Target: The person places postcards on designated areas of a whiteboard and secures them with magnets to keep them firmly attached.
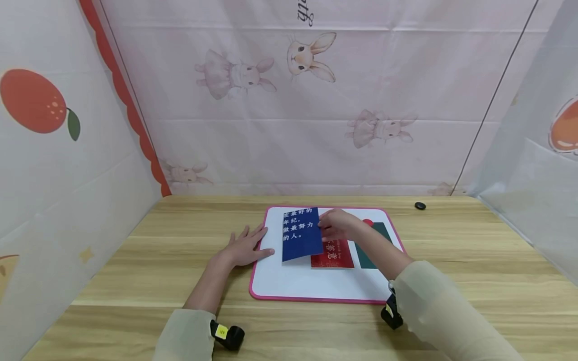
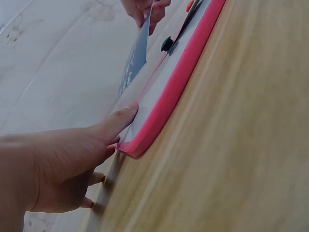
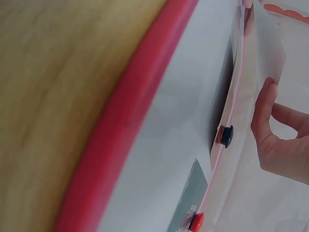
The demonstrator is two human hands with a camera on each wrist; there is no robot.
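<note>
My right hand pinches the right edge of a blue card with white Chinese writing, which it holds tilted above a whiteboard with a pink rim. Partly covered by that card and hand, a red card lies on the board, with a black round magnet on it in the right wrist view. Spread across the board's left edge is my left hand; its thumb rests on the white surface and its other fingers reach the rim and table. In the left wrist view the blue card hangs clear of the board.
A green card lies at the board's right, with a red magnet at its top; my right forearm covers part of it. Farther right, a black round magnet lies on the wooden table. Printed cloth walls surround the table's back and sides.
</note>
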